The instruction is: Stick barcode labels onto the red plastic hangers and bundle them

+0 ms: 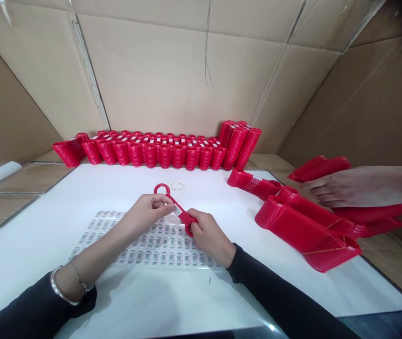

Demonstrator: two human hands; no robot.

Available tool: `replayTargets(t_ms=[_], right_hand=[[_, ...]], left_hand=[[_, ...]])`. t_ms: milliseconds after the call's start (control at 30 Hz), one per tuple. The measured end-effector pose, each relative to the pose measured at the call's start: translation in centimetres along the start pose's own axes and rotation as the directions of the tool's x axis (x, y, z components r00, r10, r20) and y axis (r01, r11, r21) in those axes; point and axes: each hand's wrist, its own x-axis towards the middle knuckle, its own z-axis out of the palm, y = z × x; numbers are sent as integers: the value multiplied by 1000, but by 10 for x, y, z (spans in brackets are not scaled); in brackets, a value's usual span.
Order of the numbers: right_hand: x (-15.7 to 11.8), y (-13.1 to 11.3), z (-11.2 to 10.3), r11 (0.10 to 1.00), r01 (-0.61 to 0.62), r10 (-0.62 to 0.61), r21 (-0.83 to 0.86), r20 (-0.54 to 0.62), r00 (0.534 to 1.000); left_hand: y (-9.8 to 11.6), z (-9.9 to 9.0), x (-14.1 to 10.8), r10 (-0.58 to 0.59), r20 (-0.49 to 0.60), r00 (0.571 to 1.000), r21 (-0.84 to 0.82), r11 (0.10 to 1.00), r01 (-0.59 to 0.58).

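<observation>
A flat red plastic piece with a ring at each end (180,213) is held at a slant over the table. My right hand (212,234) is closed round its lower right end. The thumb and curled fingers of my left hand (150,210) pinch at the edge of a small white barcode label (177,210), which lies against the flat middle of the piece. I cannot tell whether the label is fully stuck down. Beneath both hands lies a sheet of barcode labels (148,252), partly hidden by my left forearm.
Stacks of red pieces (150,155) stand in a row along the cardboard wall (151,75). At right lie banded red stacks (303,233). A co-worker's hand (359,186) reaches in there among more stacks. A rubber band (177,186) rests on the white table (123,301).
</observation>
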Motion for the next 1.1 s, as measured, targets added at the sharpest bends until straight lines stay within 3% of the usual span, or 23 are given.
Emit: replayTargets(t_ms=[233,833,967,1100], right_hand=[[0,-3,3,998,-33,32,52,5,999],[-2,-7,4,992,-57,56,114,12,998],[-2,-6,5,991,-50,50,124,3,999],[-3,-5,6,989,-19,20,145,-5,1000]], left_hand=[[0,1,0,-22,-29,999,-60,998,20],[5,5,-5,-22,-60,998,10,1000,23],[2,11,-7,155,-142,978,268,957,-112],[-6,17,-9,439,-160,884,671,705,-229]])
